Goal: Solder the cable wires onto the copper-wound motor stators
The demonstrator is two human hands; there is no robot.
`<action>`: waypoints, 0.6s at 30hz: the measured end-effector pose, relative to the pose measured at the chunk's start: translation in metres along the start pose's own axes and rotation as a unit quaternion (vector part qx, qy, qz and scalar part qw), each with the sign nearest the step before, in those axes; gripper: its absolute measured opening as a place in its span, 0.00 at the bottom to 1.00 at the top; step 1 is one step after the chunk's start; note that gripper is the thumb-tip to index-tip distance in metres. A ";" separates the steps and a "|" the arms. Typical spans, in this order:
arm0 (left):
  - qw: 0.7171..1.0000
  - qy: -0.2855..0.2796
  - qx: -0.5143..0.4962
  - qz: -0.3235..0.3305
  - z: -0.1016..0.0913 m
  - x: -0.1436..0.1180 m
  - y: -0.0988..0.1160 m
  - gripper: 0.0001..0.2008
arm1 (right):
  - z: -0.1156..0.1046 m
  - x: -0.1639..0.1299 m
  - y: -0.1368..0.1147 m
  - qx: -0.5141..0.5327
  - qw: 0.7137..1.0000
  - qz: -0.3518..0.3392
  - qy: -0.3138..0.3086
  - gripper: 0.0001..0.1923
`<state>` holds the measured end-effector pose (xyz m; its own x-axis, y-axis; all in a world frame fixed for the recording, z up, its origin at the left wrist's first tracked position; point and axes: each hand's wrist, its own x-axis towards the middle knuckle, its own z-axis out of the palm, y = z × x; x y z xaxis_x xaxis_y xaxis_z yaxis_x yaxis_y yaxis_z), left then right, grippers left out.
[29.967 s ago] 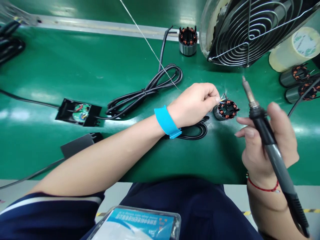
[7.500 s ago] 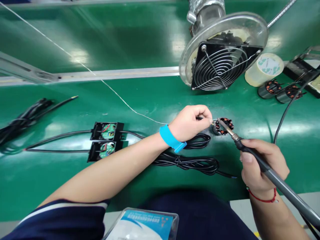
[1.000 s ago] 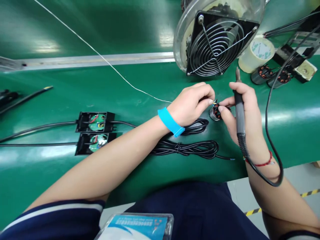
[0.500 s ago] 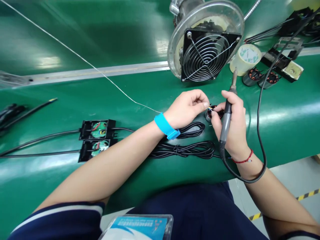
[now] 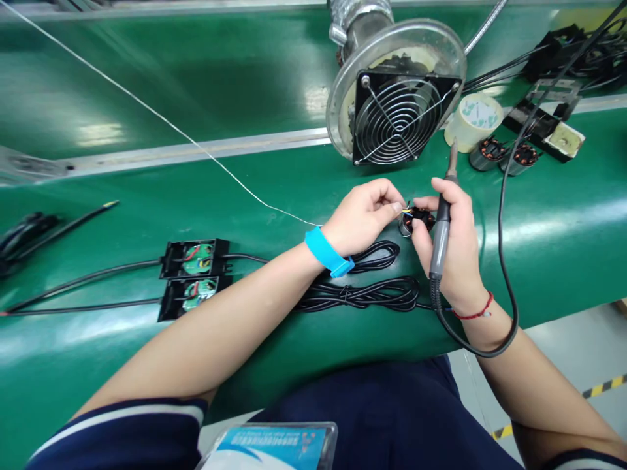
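Note:
My left hand (image 5: pixel 365 215) pinches thin coloured wires (image 5: pixel 406 211) between thumb and forefinger. These wires are at the near-left side of a small motor stator (image 5: pixel 420 218) with dark windings, standing on the green bench. In my right hand (image 5: pixel 460 245) is a soldering iron (image 5: pixel 442 238), its tip pointing up and away from the stator. Thumb and fingertips of that same hand rest around the stator, steadying it. A blue strap (image 5: pixel 326 251) circles my left wrist, and a thin white cord runs from it toward the upper left.
A fan with a round wire guard (image 5: pixel 399 124) stands behind my hands. Right of it are a tape roll (image 5: pixel 473 124), two more stators (image 5: pixel 519 160) and a soldering stand (image 5: pixel 543 130). Coiled black cables (image 5: pixel 362 294) and open black boxes with green boards (image 5: pixel 196 258) lie left.
The view has shifted slightly, so the background sits lower. My right fingers have spread a little and more of the stator shows. Both hands keep their holds.

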<state>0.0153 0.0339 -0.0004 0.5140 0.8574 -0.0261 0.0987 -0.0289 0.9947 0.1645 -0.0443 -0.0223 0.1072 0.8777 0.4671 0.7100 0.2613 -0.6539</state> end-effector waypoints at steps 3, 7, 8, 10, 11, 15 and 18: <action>1.000 0.001 -0.016 0.000 0.000 0.000 -0.001 0.04 | 0.002 0.000 0.002 0.014 1.000 0.013 0.009 0.28; 1.000 0.005 -0.014 0.008 0.001 -0.001 -0.003 0.05 | 0.005 0.001 0.000 0.041 0.999 0.012 0.002 0.26; 1.000 0.003 -0.009 0.014 0.001 -0.001 -0.004 0.04 | 0.006 0.002 0.000 0.047 0.999 0.009 0.005 0.26; 0.999 0.000 0.017 0.041 0.001 -0.002 -0.006 0.03 | 0.006 0.002 -0.001 0.057 0.998 0.007 0.009 0.26; 0.997 0.002 0.040 0.065 0.001 -0.003 -0.006 0.03 | 0.006 0.002 -0.001 0.064 0.998 0.005 0.007 0.26; 0.976 0.010 0.159 0.149 -0.001 -0.004 -0.008 0.03 | 0.006 0.002 -0.002 0.086 0.996 0.006 0.011 0.25; 0.971 0.005 0.180 0.156 -0.001 -0.004 -0.007 0.02 | 0.008 0.003 -0.001 0.089 0.995 0.014 0.030 0.24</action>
<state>0.0119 0.0308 -0.0076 0.5590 0.7825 0.2742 0.2313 -0.4648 0.8547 0.1584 -0.0383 -0.0253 0.1704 0.8617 0.4779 0.5722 0.3083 -0.7599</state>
